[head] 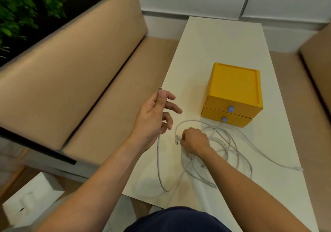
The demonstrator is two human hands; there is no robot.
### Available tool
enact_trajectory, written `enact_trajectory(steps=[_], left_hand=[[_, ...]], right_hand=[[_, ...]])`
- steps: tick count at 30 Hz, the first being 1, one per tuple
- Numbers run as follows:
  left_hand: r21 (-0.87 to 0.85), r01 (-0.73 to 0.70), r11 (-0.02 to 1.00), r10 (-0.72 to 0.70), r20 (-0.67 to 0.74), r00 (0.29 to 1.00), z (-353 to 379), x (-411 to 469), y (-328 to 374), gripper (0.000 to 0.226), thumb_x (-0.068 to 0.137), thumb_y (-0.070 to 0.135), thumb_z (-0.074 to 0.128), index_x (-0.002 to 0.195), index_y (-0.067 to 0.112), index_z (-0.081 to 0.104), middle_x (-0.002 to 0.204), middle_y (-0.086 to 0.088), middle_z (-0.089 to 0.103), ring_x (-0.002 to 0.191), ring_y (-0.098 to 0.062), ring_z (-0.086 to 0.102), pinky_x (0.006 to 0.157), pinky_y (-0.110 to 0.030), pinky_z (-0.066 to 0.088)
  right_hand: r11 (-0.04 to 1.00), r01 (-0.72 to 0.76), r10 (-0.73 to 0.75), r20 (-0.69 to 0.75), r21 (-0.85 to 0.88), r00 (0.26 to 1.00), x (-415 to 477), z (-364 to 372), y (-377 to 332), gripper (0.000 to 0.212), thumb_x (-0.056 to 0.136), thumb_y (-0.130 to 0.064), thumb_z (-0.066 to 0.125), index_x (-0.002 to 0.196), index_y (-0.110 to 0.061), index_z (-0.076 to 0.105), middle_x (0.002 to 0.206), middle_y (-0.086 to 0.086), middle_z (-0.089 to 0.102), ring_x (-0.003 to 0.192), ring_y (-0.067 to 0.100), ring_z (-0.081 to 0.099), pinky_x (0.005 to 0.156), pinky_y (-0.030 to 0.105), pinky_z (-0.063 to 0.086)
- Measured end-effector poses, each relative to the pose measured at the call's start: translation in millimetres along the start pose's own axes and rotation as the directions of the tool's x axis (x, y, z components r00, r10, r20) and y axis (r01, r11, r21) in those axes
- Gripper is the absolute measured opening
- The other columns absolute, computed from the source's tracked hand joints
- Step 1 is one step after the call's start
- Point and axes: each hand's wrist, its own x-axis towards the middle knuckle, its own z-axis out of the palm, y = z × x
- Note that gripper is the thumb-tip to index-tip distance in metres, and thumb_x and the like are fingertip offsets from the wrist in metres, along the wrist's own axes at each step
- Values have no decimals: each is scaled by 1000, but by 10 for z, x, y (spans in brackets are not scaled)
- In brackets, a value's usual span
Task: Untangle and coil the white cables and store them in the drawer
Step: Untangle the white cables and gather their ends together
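— Peering under the right hand (195, 140), what's hidden?
— Its curled fingertips, pinching a plug (177, 139), and some white cables (223, 151) tangled at six o'clock of the yellow drawer unit (232, 92).
— Left hand (155, 113)?
— Raised, pinching another cable end (160, 89), other fingers splayed.

Yellow boxy plastic drawer unit (234, 86): you have one, at 1 o'clock.
Its drawers (220, 104): two.
Blue pull tabs (230, 109): two.
White round cables (158, 160): tangled, uncountable.

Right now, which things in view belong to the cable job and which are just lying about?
Job: tangled white cables; yellow two-drawer box; left hand gripping one cable; right hand pinching another.
Lying about: tan cushioned bench; white cardboard box; green foliage wall.
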Motion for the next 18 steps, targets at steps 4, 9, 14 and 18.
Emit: enact_trajectory(steps=[4,9,14,18], left_hand=[[112,-43,993,45,-15,999,-41,65,-29,37,109,43,40,116,19,67,93,-2,79,45,-11,41,44,-17,29],[20,-28,999,27,40,999,9,113,-17,33,108,39,45,108,13,66,105,-5,79,68,-12,64,47,-21,39],[-49,-56,997,60,92,994,177,156,22,30,107,39,45,106,16,64,105,-10,78,84,-23,74,60,-30,57],[-53,-91,994,97,112,989,288,150,105,30,109,38,43,107,15,62,103,-10,78,83,-24,75,58,-31,57]], right_hand=[[914,-39,64,-48,404,997,-82,-85,102,10,98,-30,60,93,-22,60,95,0,69,92,24,63,84,42,55],[635,277,142,-461,721,876,-606,-625,197,7,92,-27,76,96,-26,70,89,-15,72,86,3,65,76,26,51],[585,420,152,-602,694,784,-956,-1262,278,10,93,-23,76,98,-29,71,91,-18,73,88,1,67,82,23,52],[527,503,218,-681,685,699,-1172,-1603,363,14,91,-17,78,104,-21,72,93,-8,75,89,10,72,86,29,59]])
